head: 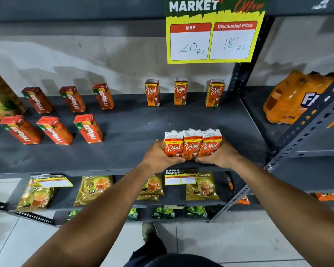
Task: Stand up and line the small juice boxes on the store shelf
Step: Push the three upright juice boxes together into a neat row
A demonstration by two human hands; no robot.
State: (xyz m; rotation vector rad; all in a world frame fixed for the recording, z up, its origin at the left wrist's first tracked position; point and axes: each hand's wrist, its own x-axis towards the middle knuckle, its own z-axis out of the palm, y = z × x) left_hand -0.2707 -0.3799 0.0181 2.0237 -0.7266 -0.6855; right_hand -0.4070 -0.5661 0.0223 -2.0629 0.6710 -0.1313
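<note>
A: What are your hands doing, lower centre of the frame?

B: Your left hand (158, 155) and right hand (220, 155) are pressing together a group of three Real juice boxes (192, 145). The boxes are standing upright, side by side and touching, near the front edge of the grey shelf (123, 157). The fingers (178, 160) of the left hand are curling around the lower left of the group; the right hand's are wrapping the lower right in the same way, so both hands are closing on the boxes.

A: And the other small boxes?

B: Three more Real boxes (180, 91) are standing apart from one another along the back of the shelf, centre right. Six red Maaza boxes (89, 129) are standing in two rows of three at the left.

A: Anything else labelled?

B: A yellow price sign (213, 40) is hanging at the upper centre. An orange wrapped bottle pack (295, 97) is lying on the neighbouring shelf at right. Tea pouches (201, 186) are sitting on the shelf below.
</note>
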